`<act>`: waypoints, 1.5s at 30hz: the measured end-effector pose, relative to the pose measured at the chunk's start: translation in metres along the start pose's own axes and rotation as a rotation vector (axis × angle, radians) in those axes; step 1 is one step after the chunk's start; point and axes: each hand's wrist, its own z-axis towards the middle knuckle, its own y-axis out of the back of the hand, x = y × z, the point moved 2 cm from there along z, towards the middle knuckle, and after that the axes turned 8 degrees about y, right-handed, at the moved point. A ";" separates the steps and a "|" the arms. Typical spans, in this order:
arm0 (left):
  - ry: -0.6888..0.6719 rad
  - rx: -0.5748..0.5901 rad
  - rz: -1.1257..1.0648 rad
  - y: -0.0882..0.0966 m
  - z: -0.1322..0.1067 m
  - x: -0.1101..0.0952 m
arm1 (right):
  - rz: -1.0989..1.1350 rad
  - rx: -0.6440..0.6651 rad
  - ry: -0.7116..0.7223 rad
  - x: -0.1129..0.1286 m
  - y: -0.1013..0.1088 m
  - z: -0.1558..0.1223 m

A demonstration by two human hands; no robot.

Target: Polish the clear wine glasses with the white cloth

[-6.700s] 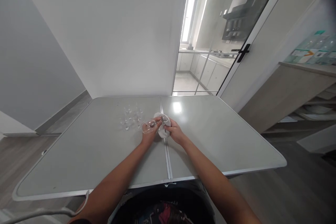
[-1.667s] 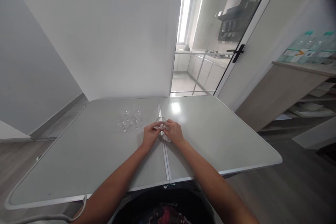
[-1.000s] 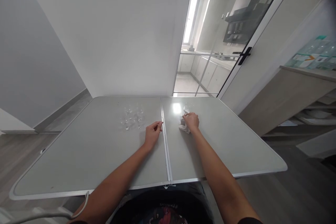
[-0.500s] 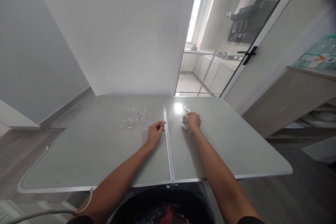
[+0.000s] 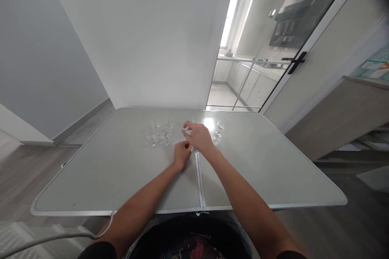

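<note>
A clear stemmed glass (image 5: 219, 128) stands alone on the right half of the grey folding table (image 5: 258, 170). Several small clear glasses (image 5: 160, 133) stand in a cluster on the left half. My right hand (image 5: 198, 137) is over the table's centre seam, between the cluster and the lone glass, fingers curled round a white cloth (image 5: 188, 132). My left hand (image 5: 181, 155) rests just below it on the table with fingers curled; whether it holds anything is hidden.
A white wall stands behind the table. A glass sliding door with a black handle (image 5: 295, 63) leads to a kitchen at the back right. A wooden shelf unit (image 5: 343, 113) stands to the right. A grey cable (image 5: 54, 238) hangs at the lower left.
My right hand let go of the stemmed glass, left standing on the right half, and moved left with the cloth toward the cluster. My left hand stayed near the centre seam.
</note>
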 end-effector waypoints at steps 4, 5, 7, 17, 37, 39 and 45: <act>-0.088 0.007 -0.027 -0.002 0.011 0.010 | -0.022 0.235 0.237 0.042 -0.015 0.023; -0.100 -0.003 -0.039 -0.002 0.013 0.011 | -0.049 0.295 0.265 0.048 -0.021 0.027; -0.091 -0.016 -0.058 -0.001 0.016 0.015 | -0.108 0.387 0.280 0.055 -0.034 0.032; 0.153 0.086 -0.466 0.001 0.015 0.014 | 0.321 0.073 0.107 0.018 -0.018 0.012; 0.214 0.239 -1.179 0.016 0.016 -0.009 | 1.430 -0.393 -0.464 -0.068 -0.047 -0.049; 0.220 0.238 -1.190 0.016 0.016 -0.007 | 1.544 -0.430 -0.539 -0.073 -0.049 -0.049; 0.220 0.244 -1.193 0.019 0.018 -0.006 | 1.502 -0.453 -0.621 -0.078 -0.061 -0.047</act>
